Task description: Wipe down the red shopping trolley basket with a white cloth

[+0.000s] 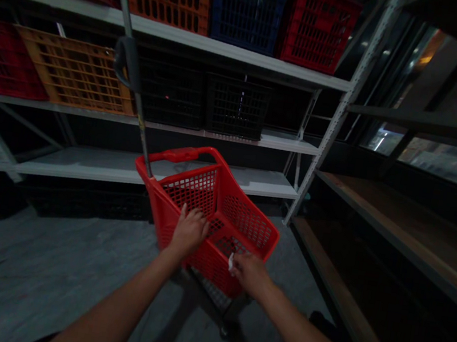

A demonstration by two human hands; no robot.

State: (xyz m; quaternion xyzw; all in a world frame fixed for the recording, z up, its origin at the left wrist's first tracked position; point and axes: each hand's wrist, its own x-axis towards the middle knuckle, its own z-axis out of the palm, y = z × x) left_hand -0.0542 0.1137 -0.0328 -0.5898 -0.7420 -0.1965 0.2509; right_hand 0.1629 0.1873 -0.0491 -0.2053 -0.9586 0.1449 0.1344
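Note:
A red plastic shopping cart with perforated sides stands tilted across the view before me. At its near side rim, my left hand rests with its fingers stretched out and apart over the edge. Farther right along the same rim, my right hand is closed on a small white cloth, most of it hidden by the fingers. Whether it is cloth or paper is hard to see in the dim light. A grey pole with a dark handle rises from the cart's handle end.
Behind the cart is a white metal shelf rack bearing red, blue, black, orange and yellow crates. Brown-boarded shelving runs along the right. Below lies a grey concrete floor; black crates sit under the rack.

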